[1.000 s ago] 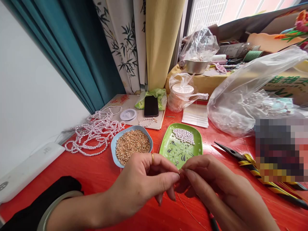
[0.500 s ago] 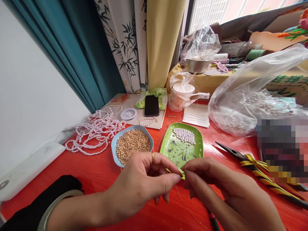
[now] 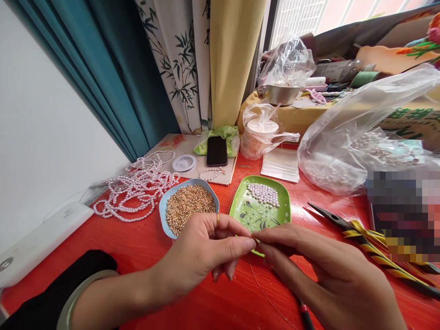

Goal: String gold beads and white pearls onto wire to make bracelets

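My left hand [image 3: 209,256] is closed in a pinch, thumb against index finger, in front of the green tray [image 3: 287,215]. From beneath these fingertips a thin thread [image 3: 258,286] trails down across the red table. My right hand [image 3: 319,270] meets it tip to tip, its thumb and index finger also pinched. Whatever lies between the right fingertips is too small to make out. White pearl beads [image 3: 264,195] fill the upper part of the tray. Left of it, a blue bowl [image 3: 162,215] holds small gold beads [image 3: 189,206], partly behind my left hand.
Strands of pearl beads [image 3: 137,188] lie at the left beside a white power strip [image 3: 44,238]. Farther back are a phone [image 3: 217,151], a white spool [image 3: 184,163] and white cards [image 3: 281,165]. Pliers [image 3: 330,215] and a large plastic bag [image 3: 333,151] occupy the right.
My right hand has shifted slightly left and up, its fingers straighter, and its fingertips are now nearer those of my left hand. My left fingertips have moved slightly up.
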`<state>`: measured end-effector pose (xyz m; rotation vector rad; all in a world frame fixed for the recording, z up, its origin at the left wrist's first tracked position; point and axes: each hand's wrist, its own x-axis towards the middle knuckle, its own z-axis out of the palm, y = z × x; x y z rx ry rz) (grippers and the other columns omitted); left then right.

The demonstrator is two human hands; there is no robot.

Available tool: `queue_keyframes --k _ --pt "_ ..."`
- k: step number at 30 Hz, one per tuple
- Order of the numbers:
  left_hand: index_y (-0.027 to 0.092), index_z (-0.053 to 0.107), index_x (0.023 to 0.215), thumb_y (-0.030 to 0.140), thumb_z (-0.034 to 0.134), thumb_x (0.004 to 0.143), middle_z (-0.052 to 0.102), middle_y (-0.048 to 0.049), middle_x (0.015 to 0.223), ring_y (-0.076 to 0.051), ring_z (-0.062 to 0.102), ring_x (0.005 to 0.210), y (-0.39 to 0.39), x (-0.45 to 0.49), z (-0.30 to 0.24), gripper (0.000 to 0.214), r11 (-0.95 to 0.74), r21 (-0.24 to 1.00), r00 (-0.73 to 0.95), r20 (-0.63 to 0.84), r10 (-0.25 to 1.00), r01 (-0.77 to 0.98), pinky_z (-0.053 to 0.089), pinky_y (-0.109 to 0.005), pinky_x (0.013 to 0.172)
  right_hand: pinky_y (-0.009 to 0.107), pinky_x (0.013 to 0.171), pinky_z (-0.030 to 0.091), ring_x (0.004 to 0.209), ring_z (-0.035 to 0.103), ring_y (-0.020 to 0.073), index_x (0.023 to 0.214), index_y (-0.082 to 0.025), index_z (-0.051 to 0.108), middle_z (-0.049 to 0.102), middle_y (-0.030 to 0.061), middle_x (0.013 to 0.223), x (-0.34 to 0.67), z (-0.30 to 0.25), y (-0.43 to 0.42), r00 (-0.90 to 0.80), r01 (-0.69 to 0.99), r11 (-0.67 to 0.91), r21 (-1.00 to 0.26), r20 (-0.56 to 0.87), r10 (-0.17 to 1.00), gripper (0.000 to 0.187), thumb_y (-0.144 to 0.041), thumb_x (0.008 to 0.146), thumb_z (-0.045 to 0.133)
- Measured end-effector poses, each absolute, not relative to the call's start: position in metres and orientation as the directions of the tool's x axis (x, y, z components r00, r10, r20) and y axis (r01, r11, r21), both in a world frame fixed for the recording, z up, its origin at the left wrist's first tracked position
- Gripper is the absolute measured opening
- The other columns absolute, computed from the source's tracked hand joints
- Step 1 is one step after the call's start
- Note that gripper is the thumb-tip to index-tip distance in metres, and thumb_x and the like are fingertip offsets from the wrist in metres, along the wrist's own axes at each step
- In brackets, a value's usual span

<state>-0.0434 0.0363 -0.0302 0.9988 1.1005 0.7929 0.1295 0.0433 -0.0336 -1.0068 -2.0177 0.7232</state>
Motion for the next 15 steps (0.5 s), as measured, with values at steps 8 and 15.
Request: queue_keyframes --k 8,15 --pt "0.016 0.062 0.073 0.029 0.066 0.071 0.045 0.0081 0.039 -0.003 0.033 0.033 0.038 -0.042 -0.032 0.014 0.382 0.922 0.261 -0.356 0.897 -0.055 0.021 -0.016 0.034 0.017 0.052 0.054 0.056 0.065 0.0123 0.078 -0.024 0.067 0.068 -0.002 0.064 0.132 -0.033 0.05 -0.155 0.277 0.287 -0.917 0.253 0.955 0.006 -0.024 0.078 0.06" --pt "0.016 0.062 0.072 0.028 0.068 0.069 0.036 0.011 0.037 -0.001 0.02 0.032 0.039 -0.041 -0.031 0.013 0.404 0.908 0.217 -0.374 0.902 -0.113 0.01 -0.019 0.034 0.017 0.048 0.051 0.052 0.06 0.0105 0.075 -0.019 0.067 0.064 -0.0019 0.056 0.128 -0.034 0.059 -0.221 0.162 0.061 -0.985 0.024 0.975 0.009 -0.024 0.074 0.06"
